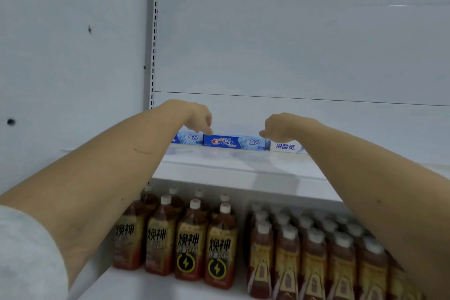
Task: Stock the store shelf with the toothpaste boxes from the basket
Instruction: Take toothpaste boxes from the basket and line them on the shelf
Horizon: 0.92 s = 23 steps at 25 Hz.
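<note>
While both hands pinch the Crest box (233, 142) ends, left hand (198, 114) at 9 o'clock, right hand (280, 126) at 3, slide it squarely back. Keep it flush between the neighbouring boxes on the shelf (219, 165).

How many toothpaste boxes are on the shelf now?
3: left box behind the left hand, Crest box in the middle, white box under the right hand.

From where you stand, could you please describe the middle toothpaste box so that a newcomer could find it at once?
Look at the white shelf above the rows of brown drink bottles; three boxes lie end to end at its back. The middle box sits between the left hand and the right hand. It alone shows a dark blue panel with a red-and-white Crest logo.
</note>
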{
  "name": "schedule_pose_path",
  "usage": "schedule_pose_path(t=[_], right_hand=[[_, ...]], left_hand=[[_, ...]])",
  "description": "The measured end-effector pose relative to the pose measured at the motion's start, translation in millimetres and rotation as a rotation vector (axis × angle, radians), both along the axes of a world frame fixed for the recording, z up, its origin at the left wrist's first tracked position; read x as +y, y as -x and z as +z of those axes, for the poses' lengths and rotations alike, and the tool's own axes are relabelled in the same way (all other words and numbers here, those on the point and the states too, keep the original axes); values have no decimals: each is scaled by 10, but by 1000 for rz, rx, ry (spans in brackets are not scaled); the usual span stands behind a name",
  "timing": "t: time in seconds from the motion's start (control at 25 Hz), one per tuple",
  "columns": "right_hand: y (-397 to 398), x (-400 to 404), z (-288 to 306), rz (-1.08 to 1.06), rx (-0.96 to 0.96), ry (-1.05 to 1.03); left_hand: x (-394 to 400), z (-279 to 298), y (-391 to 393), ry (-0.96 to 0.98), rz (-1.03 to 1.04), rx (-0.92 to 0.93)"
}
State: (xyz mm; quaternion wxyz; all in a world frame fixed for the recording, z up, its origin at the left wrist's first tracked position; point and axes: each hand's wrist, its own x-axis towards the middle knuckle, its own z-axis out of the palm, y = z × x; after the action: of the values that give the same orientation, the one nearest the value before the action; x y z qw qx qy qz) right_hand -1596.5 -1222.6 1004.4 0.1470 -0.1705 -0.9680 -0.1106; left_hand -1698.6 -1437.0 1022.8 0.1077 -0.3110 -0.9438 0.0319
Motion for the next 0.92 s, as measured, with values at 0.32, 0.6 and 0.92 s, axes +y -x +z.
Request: schedule_pose_path(t=[0.32,0.6,0.92], right_hand=[[-1187,-461,-271,108,-2,178],[-1877,-821,-468,153,64,319],[-2542,-1549,-1150,193,133,299]], left_hand=[[-190,-321,-1398,-43,21,-48],[-355,-613,-2103,-267,-51,-217],[-773,-1434,-2569,-292,-165,-319]])
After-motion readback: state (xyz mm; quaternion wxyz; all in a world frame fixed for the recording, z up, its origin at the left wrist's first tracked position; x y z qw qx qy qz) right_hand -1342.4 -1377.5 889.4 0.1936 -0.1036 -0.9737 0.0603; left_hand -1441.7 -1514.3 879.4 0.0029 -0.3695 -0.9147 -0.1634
